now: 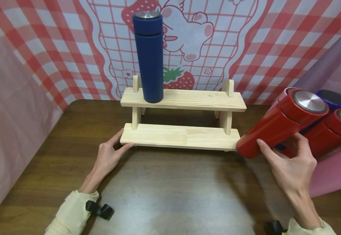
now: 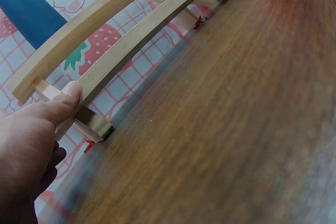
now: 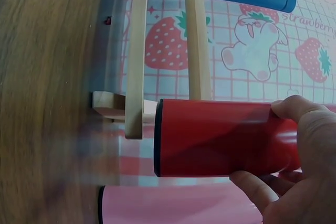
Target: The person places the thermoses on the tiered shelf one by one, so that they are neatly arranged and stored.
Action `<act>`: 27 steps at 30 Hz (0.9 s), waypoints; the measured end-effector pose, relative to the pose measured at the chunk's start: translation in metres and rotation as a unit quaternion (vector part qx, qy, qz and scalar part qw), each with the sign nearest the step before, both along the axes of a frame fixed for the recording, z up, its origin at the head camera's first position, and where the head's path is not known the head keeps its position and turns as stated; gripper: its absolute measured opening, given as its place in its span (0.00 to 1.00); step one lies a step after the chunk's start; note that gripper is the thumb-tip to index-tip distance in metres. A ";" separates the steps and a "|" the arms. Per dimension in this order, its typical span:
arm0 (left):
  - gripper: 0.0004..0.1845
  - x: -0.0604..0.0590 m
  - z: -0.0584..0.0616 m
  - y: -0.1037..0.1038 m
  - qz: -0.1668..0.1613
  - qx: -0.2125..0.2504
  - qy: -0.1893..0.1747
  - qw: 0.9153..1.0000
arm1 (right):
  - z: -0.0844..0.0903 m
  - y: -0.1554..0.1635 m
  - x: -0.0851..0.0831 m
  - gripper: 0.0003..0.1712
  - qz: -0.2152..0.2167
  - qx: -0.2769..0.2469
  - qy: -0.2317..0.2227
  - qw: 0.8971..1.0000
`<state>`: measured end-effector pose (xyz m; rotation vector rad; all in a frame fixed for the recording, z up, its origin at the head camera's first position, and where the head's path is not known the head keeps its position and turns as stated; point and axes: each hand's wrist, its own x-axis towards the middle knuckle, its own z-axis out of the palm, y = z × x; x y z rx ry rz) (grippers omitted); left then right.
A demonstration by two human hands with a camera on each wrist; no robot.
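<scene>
Dark wooden surface [image 1: 173, 192], strawberry-print backdrop behind. The right hand [image 1: 291, 163] grips a red flask [image 1: 279, 125], fingers and thumb curled round its body, holding it tilted with its base just beside the right end of the wooden rack's [image 1: 182, 135] lower shelf. The left hand [image 1: 110, 155], fingers relaxed, rests against that shelf's left end. Up on the top shelf, a blue flask [image 1: 149, 55] stands upright. More flasks [image 1: 339, 125] lie stacked at the far right.

A dark wood counter [image 1: 170, 192] is seen, with a two-tier wooden rack [image 1: 185, 137] set near its back edge and flasks [image 1: 339, 129] piled at the right edge.
</scene>
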<state>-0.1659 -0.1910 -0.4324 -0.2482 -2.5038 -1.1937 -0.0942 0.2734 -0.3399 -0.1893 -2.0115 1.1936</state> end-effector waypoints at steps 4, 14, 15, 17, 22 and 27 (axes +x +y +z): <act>0.37 0.000 0.001 0.000 0.001 0.000 0.002 1.000 | 0.001 -0.003 -0.002 0.36 0.015 0.007 0.003 1.000; 0.37 0.002 0.001 -0.001 0.006 0.001 -0.002 1.000 | 0.004 -0.013 -0.009 0.37 0.054 0.021 0.005 0.998; 0.37 0.002 0.001 -0.001 0.006 0.001 -0.003 1.000 | 0.005 -0.014 -0.010 0.37 0.058 0.023 0.005 0.998; 0.37 0.003 0.001 -0.001 0.006 0.001 -0.002 1.000 | 0.005 -0.016 -0.012 0.37 0.064 0.028 0.009 0.998; 0.37 0.002 0.001 -0.001 0.003 0.002 -0.004 1.000 | 0.006 -0.019 -0.016 0.38 0.074 0.042 0.021 0.996; 0.37 0.001 0.001 0.000 0.003 0.002 -0.003 1.000 | 0.006 -0.024 -0.022 0.39 0.076 0.057 0.032 0.995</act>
